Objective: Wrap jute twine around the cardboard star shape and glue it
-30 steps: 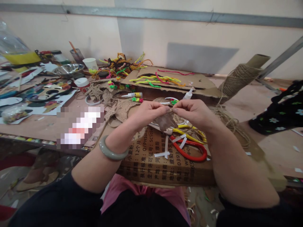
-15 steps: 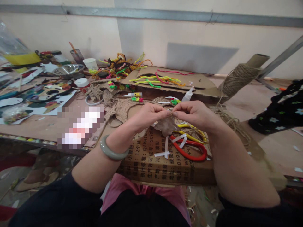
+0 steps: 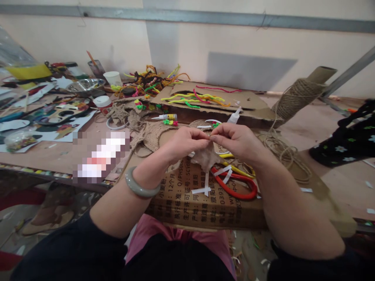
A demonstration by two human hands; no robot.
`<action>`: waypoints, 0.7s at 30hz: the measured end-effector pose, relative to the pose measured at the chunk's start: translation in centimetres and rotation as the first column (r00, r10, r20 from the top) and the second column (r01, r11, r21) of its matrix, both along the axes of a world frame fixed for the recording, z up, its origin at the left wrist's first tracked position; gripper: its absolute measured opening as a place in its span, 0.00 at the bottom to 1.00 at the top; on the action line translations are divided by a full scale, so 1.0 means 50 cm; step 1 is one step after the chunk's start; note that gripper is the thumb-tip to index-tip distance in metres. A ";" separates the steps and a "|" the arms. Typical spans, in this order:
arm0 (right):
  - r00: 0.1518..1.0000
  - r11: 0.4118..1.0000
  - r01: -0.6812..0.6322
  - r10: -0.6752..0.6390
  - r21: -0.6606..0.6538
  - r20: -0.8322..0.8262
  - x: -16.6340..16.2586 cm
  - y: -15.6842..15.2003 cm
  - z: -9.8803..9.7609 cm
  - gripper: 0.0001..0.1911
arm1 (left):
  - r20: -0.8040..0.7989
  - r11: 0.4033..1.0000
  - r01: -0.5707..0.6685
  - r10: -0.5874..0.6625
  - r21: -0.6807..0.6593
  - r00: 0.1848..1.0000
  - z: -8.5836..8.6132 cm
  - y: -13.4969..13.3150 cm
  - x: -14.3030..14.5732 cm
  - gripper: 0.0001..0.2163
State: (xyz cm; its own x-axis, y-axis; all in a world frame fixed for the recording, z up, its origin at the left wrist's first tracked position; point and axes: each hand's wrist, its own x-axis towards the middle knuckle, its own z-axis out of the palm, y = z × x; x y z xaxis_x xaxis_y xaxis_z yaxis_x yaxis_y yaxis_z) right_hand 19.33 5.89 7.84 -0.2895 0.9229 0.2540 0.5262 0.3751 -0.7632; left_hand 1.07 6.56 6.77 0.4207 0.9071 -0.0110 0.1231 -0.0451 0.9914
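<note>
My left hand and my right hand meet over a printed cardboard box on my lap. Both pinch the top edge of a small brown cardboard piece that hangs between the fingertips. A grey-green bangle circles my left wrist. Right under the piece lie red-handled scissors and yellow-handled scissors, with white paper strips on the box.
Coloured pipe cleaners lie on a cardboard sheet at the back, beside a glue bottle. A spool of jute twine leans at the right. Paints, a steel bowl and cut paper crowd the left. A dark floral sleeve enters from the right.
The brown piece has turned and lifted a little between my fingertips, showing its lighter face. My hands shifted slightly left and stay pinched together.
</note>
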 end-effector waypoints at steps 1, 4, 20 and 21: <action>1.000 1.000 0.019 -0.019 0.023 0.000 -0.001 -0.001 0.000 0.11 | 0.013 0.999 -0.035 0.035 0.005 0.999 0.000 0.000 0.001 0.07; 0.997 0.988 0.072 -0.076 0.139 0.025 -0.002 -0.005 0.000 0.09 | 0.081 0.991 -0.135 0.135 -0.012 0.988 -0.001 0.002 0.004 0.05; 0.972 0.855 0.021 -0.139 0.519 0.190 -0.013 -0.028 -0.010 0.10 | 0.272 0.959 -0.279 0.280 -0.046 0.921 -0.013 0.011 0.013 0.06; 0.972 0.851 0.019 -0.139 0.525 0.190 -0.014 -0.027 -0.011 0.10 | 0.278 0.958 -0.282 0.285 -0.050 0.917 -0.012 0.011 0.014 0.06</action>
State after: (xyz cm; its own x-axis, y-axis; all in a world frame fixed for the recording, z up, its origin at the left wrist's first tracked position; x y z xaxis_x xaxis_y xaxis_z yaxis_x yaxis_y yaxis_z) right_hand 18.62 4.52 7.27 -0.3238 0.6971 0.6397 0.6976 0.6326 -0.3363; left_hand 1.76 7.11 6.17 0.1333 0.9892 0.0606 -0.1524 -0.0399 0.9875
